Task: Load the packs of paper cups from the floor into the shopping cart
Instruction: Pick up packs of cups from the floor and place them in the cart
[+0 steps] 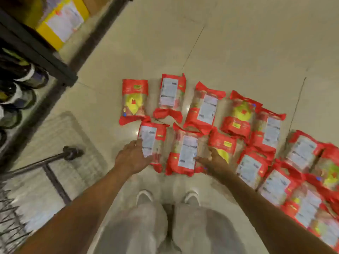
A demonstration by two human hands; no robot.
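Several red packs of paper cups lie flat on the tiled floor in front of my feet, spreading off to the right. My left hand [132, 158] rests against the left side of the nearest left pack [150, 143], fingers spread on it. My right hand [213, 161] touches the right side of the middle front pack [185, 154], fingers apart. Neither pack is lifted. The shopping cart [22, 204] shows its wire basket and a wheel at the lower left. The picture is blurred.
A dark shelf unit [36, 50] with bottles [23, 79] stands at the left, and a yellow box [62, 22] is behind it. More packs [300, 189] pile up at the right edge. Bare tile lies beyond the packs. My shoes [145, 196] stand just behind the front row.
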